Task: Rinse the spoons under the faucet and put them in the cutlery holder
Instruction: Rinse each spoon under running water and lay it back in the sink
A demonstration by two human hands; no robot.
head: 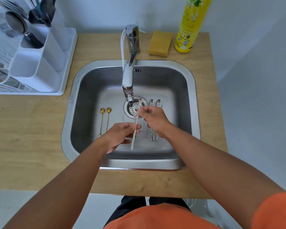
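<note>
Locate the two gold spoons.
Head view: gold spoons lie side by side on the sink floor, left of the drain, just beyond the left hand.

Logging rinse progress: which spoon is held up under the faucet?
The pale long-handled spoon, gripped by both hands; the gold pair and silver pair lie in the sink.

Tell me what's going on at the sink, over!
Left hand grips white spoon handle; right hand rubs its bowl under faucet. Gold spoons and silver spoons wait in sink. Nothing blocking.

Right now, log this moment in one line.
rinse | left hand grips pale spoon | right hand rubs bowl under faucet | four spoons in sink
</note>
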